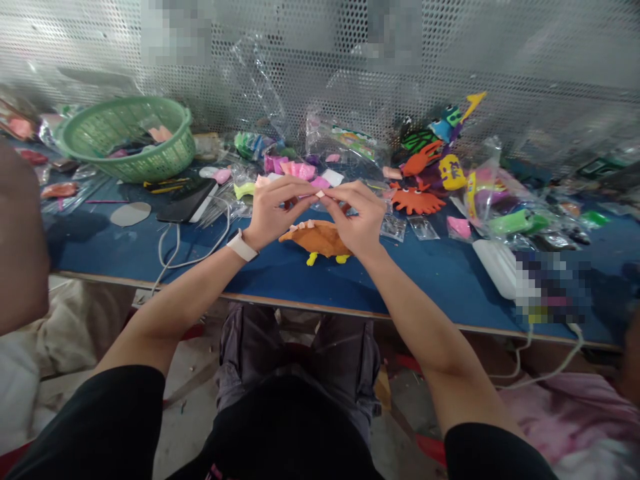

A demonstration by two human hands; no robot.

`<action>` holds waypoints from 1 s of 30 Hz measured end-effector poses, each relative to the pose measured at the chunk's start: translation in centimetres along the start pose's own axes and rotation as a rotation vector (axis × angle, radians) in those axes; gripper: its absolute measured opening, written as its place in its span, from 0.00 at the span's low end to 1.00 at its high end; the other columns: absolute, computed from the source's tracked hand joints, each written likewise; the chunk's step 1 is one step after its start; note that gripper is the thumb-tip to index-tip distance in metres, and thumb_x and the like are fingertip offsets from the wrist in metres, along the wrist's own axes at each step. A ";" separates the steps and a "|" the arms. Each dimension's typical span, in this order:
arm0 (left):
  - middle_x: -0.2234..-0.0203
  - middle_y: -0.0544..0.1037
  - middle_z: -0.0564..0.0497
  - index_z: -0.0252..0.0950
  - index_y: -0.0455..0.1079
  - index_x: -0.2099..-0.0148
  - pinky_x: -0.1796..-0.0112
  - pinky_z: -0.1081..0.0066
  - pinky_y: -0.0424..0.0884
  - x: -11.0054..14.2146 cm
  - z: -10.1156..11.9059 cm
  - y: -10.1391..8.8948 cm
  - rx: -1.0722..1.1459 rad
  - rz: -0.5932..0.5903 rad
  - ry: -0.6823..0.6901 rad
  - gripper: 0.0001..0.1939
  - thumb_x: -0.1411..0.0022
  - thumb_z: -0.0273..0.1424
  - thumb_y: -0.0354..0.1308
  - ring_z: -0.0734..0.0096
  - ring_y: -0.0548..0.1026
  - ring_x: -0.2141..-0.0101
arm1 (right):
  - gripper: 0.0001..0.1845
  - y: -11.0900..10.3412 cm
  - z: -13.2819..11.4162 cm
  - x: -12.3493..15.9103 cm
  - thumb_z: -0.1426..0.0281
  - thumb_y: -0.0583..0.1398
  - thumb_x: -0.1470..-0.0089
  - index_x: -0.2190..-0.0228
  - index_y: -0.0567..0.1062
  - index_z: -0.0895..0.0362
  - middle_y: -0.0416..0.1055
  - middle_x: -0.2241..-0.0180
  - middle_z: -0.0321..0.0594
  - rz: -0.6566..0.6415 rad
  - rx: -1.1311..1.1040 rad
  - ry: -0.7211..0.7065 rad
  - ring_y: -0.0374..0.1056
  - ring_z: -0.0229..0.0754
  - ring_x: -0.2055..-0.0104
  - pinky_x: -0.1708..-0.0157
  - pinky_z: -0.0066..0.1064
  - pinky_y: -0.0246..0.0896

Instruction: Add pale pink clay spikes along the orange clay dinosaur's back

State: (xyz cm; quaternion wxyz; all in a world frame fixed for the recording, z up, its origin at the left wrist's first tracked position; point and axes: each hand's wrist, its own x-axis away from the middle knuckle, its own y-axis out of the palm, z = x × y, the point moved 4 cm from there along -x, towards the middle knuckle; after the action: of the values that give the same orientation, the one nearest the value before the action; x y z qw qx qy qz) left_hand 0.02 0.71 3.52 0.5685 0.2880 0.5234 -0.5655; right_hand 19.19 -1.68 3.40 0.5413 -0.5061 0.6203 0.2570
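Between my two hands is a small pale pink piece of modelling clay (321,194), pinched at the fingertips. My left hand (277,208), with a white band at the wrist, holds it from one side, and my right hand (361,215) from the other. Just below them on the blue table lies a brown clay figure (315,239) with small yellow feet and a row of pale pink bits along its upper left edge. My right hand hides its right end.
A green basket (130,143) stands at the back left. A dark phone (187,200) with a white cable lies in front of it. Orange clay figures (417,199), clay packets and a white power bank (495,267) are at the right. People sit on both sides.
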 end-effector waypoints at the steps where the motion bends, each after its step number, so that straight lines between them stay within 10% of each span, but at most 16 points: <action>1: 0.58 0.90 0.49 0.42 0.87 0.52 0.66 0.73 0.80 0.0 0.0 0.0 0.003 0.000 -0.003 0.09 0.26 0.39 0.69 0.72 0.86 0.61 | 0.07 0.0 0.0 0.0 0.65 0.67 0.29 0.55 0.88 0.48 0.85 0.62 0.36 -0.001 0.005 0.003 0.78 0.39 0.65 0.72 0.32 0.71; 30: 0.63 0.88 0.47 0.37 0.86 0.56 0.67 0.75 0.77 0.1 -0.3 0.3 0.028 -0.014 -0.051 0.12 0.26 0.40 0.69 0.76 0.82 0.68 | 0.05 0.0 0.3 0.1 0.67 0.68 0.30 0.55 0.86 0.51 0.84 0.62 0.35 -0.015 0.006 -0.010 0.78 0.36 0.63 0.72 0.28 0.69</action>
State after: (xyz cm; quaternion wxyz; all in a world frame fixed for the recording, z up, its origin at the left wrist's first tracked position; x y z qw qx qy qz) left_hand 0.18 0.96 3.24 0.5736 0.2781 0.5028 -0.5838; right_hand 19.27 -1.46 3.20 0.5477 -0.5078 0.6147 0.2535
